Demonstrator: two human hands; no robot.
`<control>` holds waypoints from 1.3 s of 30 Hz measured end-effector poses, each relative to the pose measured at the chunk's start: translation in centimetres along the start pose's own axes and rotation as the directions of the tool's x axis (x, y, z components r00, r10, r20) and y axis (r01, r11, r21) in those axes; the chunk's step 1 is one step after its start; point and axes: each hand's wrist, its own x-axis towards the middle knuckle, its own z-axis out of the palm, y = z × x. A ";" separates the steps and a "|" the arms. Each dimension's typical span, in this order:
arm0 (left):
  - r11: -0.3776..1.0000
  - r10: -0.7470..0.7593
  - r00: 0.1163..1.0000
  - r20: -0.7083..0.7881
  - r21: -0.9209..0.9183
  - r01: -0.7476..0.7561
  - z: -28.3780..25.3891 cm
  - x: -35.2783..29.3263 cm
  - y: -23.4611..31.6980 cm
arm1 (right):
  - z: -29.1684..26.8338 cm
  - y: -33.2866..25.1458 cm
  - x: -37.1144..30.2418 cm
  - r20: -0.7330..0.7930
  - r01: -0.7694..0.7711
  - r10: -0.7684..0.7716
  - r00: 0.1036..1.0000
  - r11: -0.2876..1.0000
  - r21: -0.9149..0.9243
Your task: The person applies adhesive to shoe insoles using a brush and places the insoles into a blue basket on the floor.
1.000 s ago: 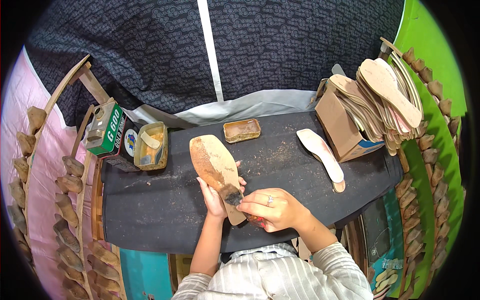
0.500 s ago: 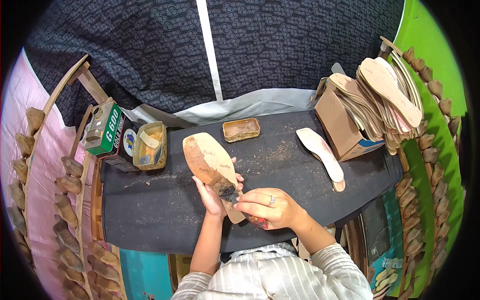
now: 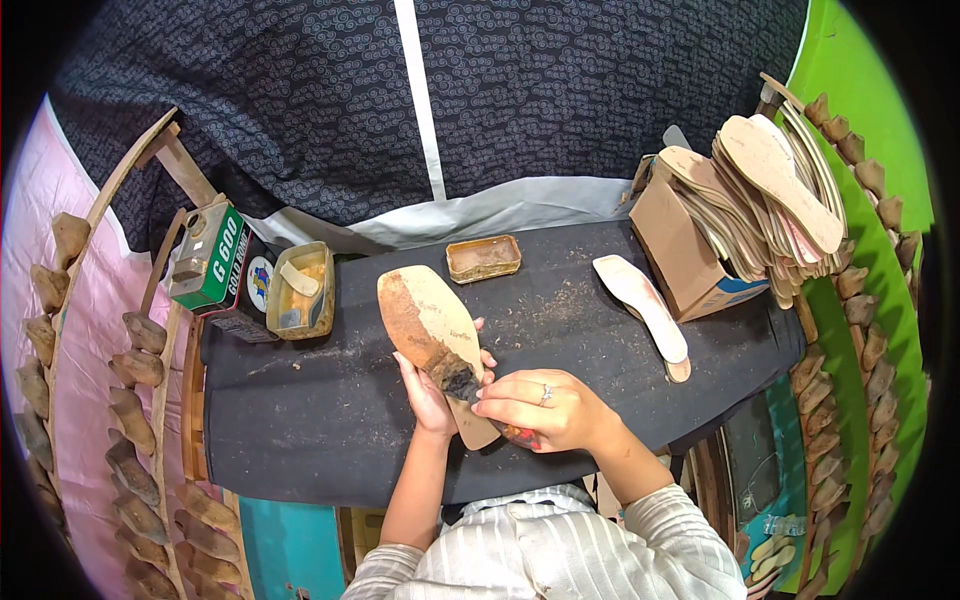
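Observation:
My left hand (image 3: 428, 402) cradles a shoe insole (image 3: 448, 318) from below, with its fingertips showing past the far edge. The wide end points away from me. The insole's left part is coated brown, and its right part is pale tan. My right hand (image 3: 556, 408), wearing a ring, is closed around a dark-bristled brush (image 3: 462, 386). The bristles rest on the insole near its narrow middle. Part of a reddish patterned handle (image 3: 520, 436) shows under my right hand; the rest is hidden by the fingers.
On the black-covered table (image 3: 300, 430) stand a metal can (image 3: 213, 258), a tub with a spreader (image 3: 302, 290) and a small brown tray (image 3: 482, 259). Pale insoles (image 3: 645, 307) lie right of my hands, near a cardboard box (image 3: 690, 250) full of insoles. Racks of wooden shoe lasts (image 3: 136, 408) flank both sides.
The insole and both hands have shifted slightly to the right. The brush bristles stay on the insole near its narrow middle.

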 end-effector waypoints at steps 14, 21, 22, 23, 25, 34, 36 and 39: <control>0.997 0.023 0.997 0.071 0.073 -0.028 -0.8 0.4 0.5 | 0.2 -0.6 -0.3 0.028 0.025 -0.025 0.999 1.000 -0.012; 0.977 0.188 0.982 0.033 0.091 -0.191 -0.5 0.4 1.4 | -0.5 -0.9 -0.6 0.178 -0.039 0.017 0.984 0.991 0.125; 0.981 0.184 0.983 0.021 0.059 -0.185 -0.3 0.3 1.5 | -0.4 -1.0 -0.5 0.126 -0.019 0.005 0.992 0.994 0.108; 0.983 0.179 0.984 0.009 0.026 -0.179 -0.2 0.2 1.5 | -0.2 -1.0 -0.4 0.075 0.001 -0.007 0.997 0.996 0.089; 0.985 0.174 0.984 0.024 -0.012 -0.174 -0.2 0.2 1.3 | 0.3 -0.9 -0.4 0.049 0.017 -0.020 0.999 0.998 0.068; 0.978 0.147 0.988 0.038 -0.152 -0.140 -0.9 -0.2 1.0 | 0.0 -0.9 -0.2 0.115 0.000 -0.014 0.993 0.993 0.116; 0.981 0.124 0.991 0.040 -0.158 -0.116 -1.4 -0.3 0.8 | 0.1 -0.8 0.0 0.075 -0.006 -0.004 0.997 0.991 0.133; 0.979 0.057 0.983 0.176 -0.201 -0.021 -2.2 -0.3 0.5 | 0.6 -0.7 -0.1 0.054 0.020 -0.027 0.998 0.992 0.123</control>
